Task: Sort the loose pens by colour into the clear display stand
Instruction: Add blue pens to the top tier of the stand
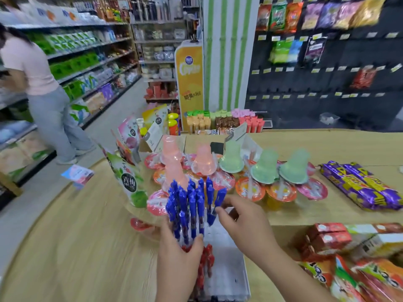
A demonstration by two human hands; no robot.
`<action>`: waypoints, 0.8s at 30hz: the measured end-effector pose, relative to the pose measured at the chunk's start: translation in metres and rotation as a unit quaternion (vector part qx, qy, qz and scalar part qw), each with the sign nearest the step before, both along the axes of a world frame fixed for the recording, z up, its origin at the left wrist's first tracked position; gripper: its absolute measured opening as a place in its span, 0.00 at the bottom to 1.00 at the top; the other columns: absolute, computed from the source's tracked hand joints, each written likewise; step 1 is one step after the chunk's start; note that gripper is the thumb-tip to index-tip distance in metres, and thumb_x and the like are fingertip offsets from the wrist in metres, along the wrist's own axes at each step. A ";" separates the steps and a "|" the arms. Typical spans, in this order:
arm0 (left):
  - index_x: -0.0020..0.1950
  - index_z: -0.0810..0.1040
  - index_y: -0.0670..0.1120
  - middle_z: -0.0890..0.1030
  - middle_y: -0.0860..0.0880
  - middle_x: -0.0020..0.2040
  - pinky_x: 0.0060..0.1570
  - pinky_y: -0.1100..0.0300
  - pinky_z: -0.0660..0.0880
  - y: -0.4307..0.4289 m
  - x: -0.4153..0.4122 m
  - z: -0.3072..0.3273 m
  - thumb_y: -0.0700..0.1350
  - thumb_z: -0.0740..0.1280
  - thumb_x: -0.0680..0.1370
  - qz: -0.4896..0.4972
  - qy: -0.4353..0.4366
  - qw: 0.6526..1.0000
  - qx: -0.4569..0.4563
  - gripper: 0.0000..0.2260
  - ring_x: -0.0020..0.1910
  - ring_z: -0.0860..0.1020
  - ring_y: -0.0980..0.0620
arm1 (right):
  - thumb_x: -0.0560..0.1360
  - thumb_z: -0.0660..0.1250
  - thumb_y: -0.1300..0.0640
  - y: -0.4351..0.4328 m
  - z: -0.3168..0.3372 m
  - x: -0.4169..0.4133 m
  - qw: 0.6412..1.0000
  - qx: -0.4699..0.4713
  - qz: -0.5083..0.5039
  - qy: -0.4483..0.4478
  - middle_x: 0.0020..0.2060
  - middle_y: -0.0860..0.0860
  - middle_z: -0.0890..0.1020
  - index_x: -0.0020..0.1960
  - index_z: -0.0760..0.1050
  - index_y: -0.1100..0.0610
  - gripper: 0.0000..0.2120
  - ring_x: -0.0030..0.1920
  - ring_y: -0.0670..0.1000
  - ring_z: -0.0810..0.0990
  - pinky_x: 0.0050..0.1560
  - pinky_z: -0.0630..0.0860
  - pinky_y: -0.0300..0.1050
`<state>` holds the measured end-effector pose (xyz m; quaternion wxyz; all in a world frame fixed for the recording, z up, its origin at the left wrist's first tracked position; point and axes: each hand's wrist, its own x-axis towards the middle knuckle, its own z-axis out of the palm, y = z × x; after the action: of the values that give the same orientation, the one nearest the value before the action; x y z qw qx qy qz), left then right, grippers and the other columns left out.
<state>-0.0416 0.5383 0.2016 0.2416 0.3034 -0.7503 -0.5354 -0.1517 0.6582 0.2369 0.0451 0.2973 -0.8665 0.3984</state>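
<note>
I see bare counter (76, 236) left of the stand (226, 269). Jelly cups (250, 188) crowd close behind it, snack boxes (327, 238) block the right.

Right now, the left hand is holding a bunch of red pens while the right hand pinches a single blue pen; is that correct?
Not quite: the head view shows the left hand holding a bunch of blue pens, not red. The right hand does pinch a single blue pen.
</note>
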 end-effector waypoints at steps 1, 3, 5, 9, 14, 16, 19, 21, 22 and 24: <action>0.71 0.65 0.60 0.80 0.65 0.56 0.41 0.82 0.68 0.000 -0.001 0.001 0.38 0.75 0.71 -0.004 -0.001 1.000 0.000 0.34 0.49 0.75 0.77 | 0.75 0.68 0.49 -0.001 0.000 -0.002 1.000 0.012 0.001 0.002 0.34 0.36 0.76 0.40 0.72 0.43 0.07 0.35 0.43 0.76 0.35 0.74 0.42; 0.71 0.66 0.59 0.80 0.63 0.55 0.40 0.81 0.68 -0.001 0.000 0.003 0.37 0.75 0.71 -0.010 -0.005 1.000 -0.006 0.33 0.48 0.76 0.76 | 0.76 0.67 0.49 -0.004 0.000 -0.003 0.999 0.042 0.011 0.005 0.34 0.34 0.75 0.39 0.70 0.39 0.09 0.35 0.42 0.75 0.35 0.72 0.40; 0.71 0.67 0.59 0.80 0.62 0.54 0.39 0.81 0.68 -0.001 0.001 0.005 0.39 0.75 0.71 -0.016 -0.015 1.000 -0.011 0.33 0.48 0.76 0.75 | 0.76 0.65 0.47 -0.006 -0.001 -0.004 0.996 0.080 0.026 -0.003 0.35 0.33 0.75 0.42 0.73 0.40 0.04 0.36 0.40 0.75 0.35 0.71 0.39; 0.68 0.68 0.60 0.80 0.61 0.52 0.38 0.79 0.68 -0.002 0.003 0.004 0.41 0.74 0.72 -0.023 -0.022 0.999 -0.010 0.30 0.47 0.76 0.73 | 0.77 0.63 0.45 -0.011 0.000 -0.001 0.990 0.133 0.036 -0.001 0.39 0.35 0.76 0.50 0.77 0.43 0.06 0.35 0.40 0.73 0.35 0.70 0.38; 0.68 0.68 0.59 0.80 0.60 0.52 0.39 0.79 0.68 -0.005 0.004 0.006 0.42 0.74 0.72 -0.035 -0.032 0.999 -0.012 0.28 0.49 0.76 0.71 | 0.77 0.62 0.43 -0.015 0.005 -0.005 0.986 0.163 0.034 0.006 0.46 0.39 0.82 0.52 0.79 0.44 0.10 0.39 0.40 0.77 0.38 0.75 0.41; 0.67 0.69 0.59 0.81 0.60 0.52 0.38 0.78 0.70 -0.006 0.005 0.008 0.42 0.74 0.73 -0.042 -0.037 0.998 -0.010 0.26 0.49 0.77 0.71 | 0.77 0.62 0.43 -0.014 0.006 -0.003 0.984 0.171 0.039 0.003 0.46 0.38 0.82 0.52 0.79 0.44 0.10 0.39 0.39 0.75 0.38 0.75 0.39; 0.63 0.72 0.59 0.81 0.62 0.50 0.37 0.73 0.69 -0.009 0.008 0.011 0.44 0.73 0.74 -0.049 -0.043 0.998 -0.009 0.21 0.48 0.77 0.71 | 0.76 0.62 0.43 -0.008 0.006 0.001 0.986 0.165 0.032 -0.011 0.46 0.38 0.82 0.53 0.78 0.43 0.10 0.39 0.39 0.75 0.40 0.76 0.40; 0.61 0.72 0.61 0.80 0.66 0.50 0.40 0.71 0.68 -0.009 0.012 0.015 0.44 0.73 0.74 -0.049 -0.029 0.998 -0.010 0.20 0.48 0.77 0.72 | 0.76 0.63 0.43 -0.003 0.004 0.003 0.989 0.149 0.017 -0.021 0.46 0.38 0.82 0.55 0.78 0.44 0.11 0.40 0.39 0.75 0.42 0.77 0.41; 0.60 0.71 0.62 0.79 0.69 0.50 0.41 0.70 0.68 -0.009 0.015 0.015 0.43 0.73 0.74 -0.049 -0.021 0.998 -0.014 0.21 0.48 0.76 0.74 | 0.76 0.64 0.43 0.001 0.002 0.005 0.990 0.140 0.012 -0.024 0.47 0.38 0.82 0.56 0.78 0.45 0.12 0.40 0.39 0.76 0.43 0.77 0.41; 0.59 0.68 0.64 0.74 0.76 0.51 0.46 0.70 0.67 -0.006 0.023 0.018 0.43 0.73 0.74 -0.040 -0.016 0.999 -0.021 0.22 0.51 0.72 0.79 | 0.76 0.65 0.43 0.010 0.000 0.011 0.992 0.123 0.002 -0.037 0.47 0.37 0.81 0.57 0.78 0.45 0.12 0.39 0.39 0.76 0.43 0.76 0.40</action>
<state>-0.0183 0.5321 0.2195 0.2142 0.2765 -0.7768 -0.5236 -0.1409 0.6682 0.2366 -0.0250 0.2876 -0.9092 0.2999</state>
